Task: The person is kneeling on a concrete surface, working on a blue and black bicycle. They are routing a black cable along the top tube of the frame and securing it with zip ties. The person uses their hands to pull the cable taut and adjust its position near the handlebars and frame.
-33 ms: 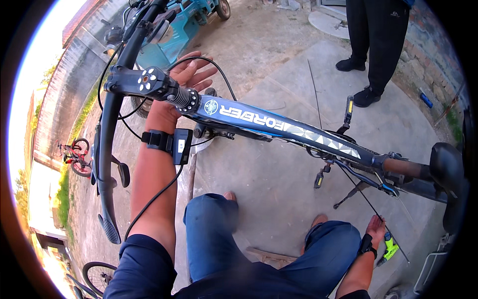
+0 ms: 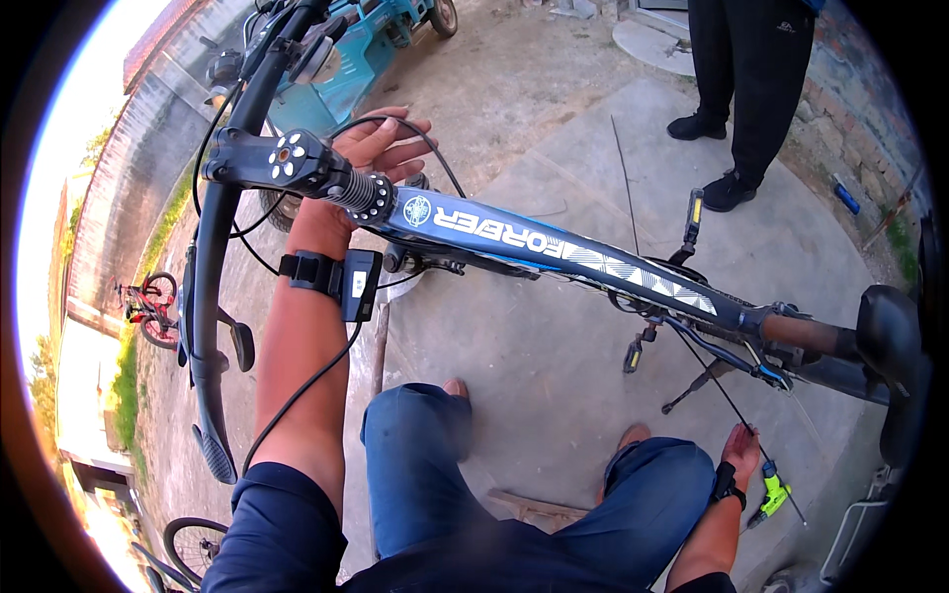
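A blue-black bicycle frame [image 2: 509, 237] crosses my view from the handlebar stem [image 2: 287, 158] to the black saddle [image 2: 885, 341]. My left hand [image 2: 381, 148] is open behind the stem, fingers apart, beside a looping black cable [image 2: 435, 143] that crosses near its fingertips; its palm is partly hidden. A black device [image 2: 358, 287] is strapped to that wrist. My right hand [image 2: 739, 450], low at the right, is closed on a long thin black cable [image 2: 722, 393] that runs down past a yellow-green power tool [image 2: 773, 492] on the concrete.
A person in dark trousers [image 2: 736, 89] stands at the upper right. Behind are a turquoise cargo tricycle [image 2: 351, 69] and, left, a red bicycle [image 2: 158, 306]. A blue cylindrical object [image 2: 845, 198] lies by the brick wall [image 2: 830, 128]. Another wheel [image 2: 193, 549] shows at lower left.
My right hand has shifted slightly up and left with the cable. My left arm and the front of the bicycle sit very slightly further left in view.
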Action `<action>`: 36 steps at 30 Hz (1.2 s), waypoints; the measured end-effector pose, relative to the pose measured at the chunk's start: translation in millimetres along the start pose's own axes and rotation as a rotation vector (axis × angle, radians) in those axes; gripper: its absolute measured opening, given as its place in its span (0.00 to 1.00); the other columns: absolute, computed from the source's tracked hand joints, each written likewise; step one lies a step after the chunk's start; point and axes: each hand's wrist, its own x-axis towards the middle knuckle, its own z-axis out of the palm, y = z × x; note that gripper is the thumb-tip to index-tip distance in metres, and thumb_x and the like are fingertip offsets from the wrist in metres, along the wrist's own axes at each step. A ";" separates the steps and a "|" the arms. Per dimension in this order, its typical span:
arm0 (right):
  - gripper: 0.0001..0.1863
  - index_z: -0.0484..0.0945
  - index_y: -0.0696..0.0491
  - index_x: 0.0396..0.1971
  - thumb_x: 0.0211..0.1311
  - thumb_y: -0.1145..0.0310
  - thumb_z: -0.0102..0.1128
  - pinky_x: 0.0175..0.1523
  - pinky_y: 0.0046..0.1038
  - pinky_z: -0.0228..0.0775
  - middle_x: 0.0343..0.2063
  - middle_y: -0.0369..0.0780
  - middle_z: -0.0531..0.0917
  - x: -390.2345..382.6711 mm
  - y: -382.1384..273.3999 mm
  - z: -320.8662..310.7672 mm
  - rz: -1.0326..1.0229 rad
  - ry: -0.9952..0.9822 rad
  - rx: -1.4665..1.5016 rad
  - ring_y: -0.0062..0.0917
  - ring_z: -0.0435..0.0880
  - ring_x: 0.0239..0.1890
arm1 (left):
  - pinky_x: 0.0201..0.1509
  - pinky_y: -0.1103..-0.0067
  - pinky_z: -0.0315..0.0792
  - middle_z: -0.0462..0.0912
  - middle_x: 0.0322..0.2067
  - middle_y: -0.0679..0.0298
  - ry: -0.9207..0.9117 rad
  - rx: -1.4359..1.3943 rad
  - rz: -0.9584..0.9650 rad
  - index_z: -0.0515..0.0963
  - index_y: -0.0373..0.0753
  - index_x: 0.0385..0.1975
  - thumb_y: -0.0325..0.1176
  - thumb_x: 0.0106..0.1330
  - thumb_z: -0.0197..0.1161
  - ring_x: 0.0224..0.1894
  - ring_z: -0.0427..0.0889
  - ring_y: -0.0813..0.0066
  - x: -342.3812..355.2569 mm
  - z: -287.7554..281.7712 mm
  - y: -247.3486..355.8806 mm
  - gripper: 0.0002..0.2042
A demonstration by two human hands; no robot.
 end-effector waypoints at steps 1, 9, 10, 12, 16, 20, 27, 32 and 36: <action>0.13 0.73 0.57 0.48 0.73 0.65 0.51 0.63 0.39 0.72 0.47 0.42 0.81 4.8 5.4 -3.1 0.037 -0.022 -0.024 0.35 0.79 0.52 | 0.48 0.69 0.82 0.80 0.50 0.52 -0.006 0.020 -0.038 0.72 0.35 0.50 0.36 0.71 0.60 0.52 0.81 0.56 2.7 -2.6 -1.6 0.15; 0.12 0.71 0.58 0.49 0.70 0.70 0.54 0.60 0.37 0.75 0.44 0.44 0.81 27.6 37.9 35.0 0.008 -0.033 -0.054 0.34 0.81 0.49 | 0.36 0.78 0.82 0.84 0.40 0.57 0.091 0.162 -0.186 0.74 0.37 0.43 0.36 0.68 0.64 0.37 0.86 0.70 10.4 -10.4 -12.6 0.12; 0.12 0.71 0.58 0.50 0.70 0.70 0.53 0.60 0.37 0.75 0.45 0.44 0.81 26.2 42.4 40.7 0.012 -0.027 -0.055 0.35 0.81 0.49 | 0.35 0.79 0.82 0.84 0.41 0.57 0.054 0.184 -0.205 0.74 0.37 0.43 0.36 0.67 0.65 0.36 0.85 0.72 8.7 -7.1 -10.4 0.12; 0.13 0.70 0.57 0.52 0.72 0.70 0.51 0.59 0.38 0.76 0.45 0.45 0.81 17.4 56.5 61.0 0.046 -0.021 -0.060 0.37 0.82 0.49 | 0.36 0.82 0.83 0.84 0.39 0.58 0.089 0.197 -0.195 0.75 0.36 0.43 0.34 0.68 0.63 0.34 0.87 0.73 5.9 -9.7 -9.4 0.10; 0.12 0.73 0.58 0.49 0.73 0.68 0.49 0.59 0.34 0.76 0.44 0.45 0.82 7.9 78.6 89.5 0.160 -0.139 -0.185 0.35 0.82 0.49 | 0.37 0.83 0.83 0.85 0.39 0.60 0.065 0.231 -0.161 0.76 0.38 0.43 0.34 0.67 0.64 0.35 0.86 0.74 6.5 -7.2 -10.0 0.10; 0.12 0.73 0.60 0.48 0.71 0.69 0.53 0.61 0.37 0.74 0.46 0.46 0.82 5.3 90.9 102.2 0.141 -0.204 -0.259 0.36 0.82 0.50 | 0.40 0.82 0.83 0.84 0.39 0.60 0.077 0.233 -0.145 0.75 0.39 0.42 0.35 0.67 0.64 0.39 0.86 0.72 0.9 -9.3 -9.5 0.10; 0.20 0.72 0.63 0.50 0.71 0.60 0.54 0.62 0.32 0.72 0.48 0.47 0.80 29.6 82.7 35.0 0.008 -0.224 -0.228 0.35 0.79 0.53 | 0.45 0.77 0.81 0.84 0.41 0.55 -0.028 0.198 -0.105 0.76 0.36 0.40 0.30 0.69 0.61 0.43 0.85 0.66 1.0 -10.2 -4.6 0.06; 0.19 0.74 0.62 0.49 0.71 0.60 0.55 0.61 0.29 0.73 0.47 0.45 0.81 25.4 78.3 42.4 -0.048 -0.200 -0.248 0.32 0.80 0.52 | 0.45 0.78 0.83 0.84 0.38 0.59 -0.077 0.243 -0.132 0.76 0.39 0.39 0.31 0.68 0.61 0.44 0.86 0.67 -1.2 -10.5 -0.3 0.04; 0.18 0.74 0.61 0.48 0.71 0.60 0.56 0.58 0.27 0.73 0.45 0.43 0.82 29.7 75.2 43.5 -0.071 -0.184 -0.257 0.30 0.80 0.49 | 0.44 0.75 0.84 0.84 0.38 0.56 -0.039 0.298 -0.133 0.75 0.38 0.36 0.29 0.68 0.61 0.43 0.86 0.62 3.8 -10.3 -1.9 0.04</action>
